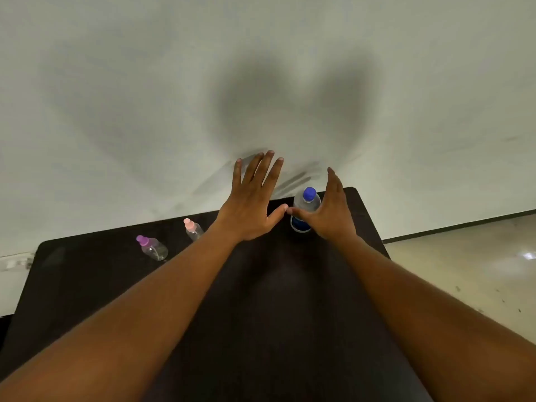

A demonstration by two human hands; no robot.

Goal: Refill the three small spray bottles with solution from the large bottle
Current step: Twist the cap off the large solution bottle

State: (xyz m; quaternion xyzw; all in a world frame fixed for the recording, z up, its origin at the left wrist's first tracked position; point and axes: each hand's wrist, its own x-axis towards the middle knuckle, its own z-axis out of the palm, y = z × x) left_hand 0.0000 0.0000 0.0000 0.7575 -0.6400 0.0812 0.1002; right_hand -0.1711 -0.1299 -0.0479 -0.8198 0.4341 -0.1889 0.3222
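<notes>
While both hands hover flat and empty, the purple-capped spray bottle (153, 247) and pink-capped spray bottle (193, 228) stand left of the left hand (251, 198); a third isn't visible. Right hand (329, 211) should wrap the large bottle (304, 211) low, just beneath its thumb, before uncapping.

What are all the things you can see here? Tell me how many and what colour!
Table: one, dark brown, against the wall.
Big bottle: one, clear with blue cap and blue label, far side of table, upright beside the right hand.
Purple-cap bottle: one, small, clear, on the table's left, looks empty.
Pink-cap bottle: one, small, clear, right of the purple one, partly behind the left wrist.
Third small bottle: not visible.
Wall: one, off-white, with shadows.
Floor: pale, at right.
Left hand: fingers spread, empty.
Right hand: open, next to the big bottle.
</notes>
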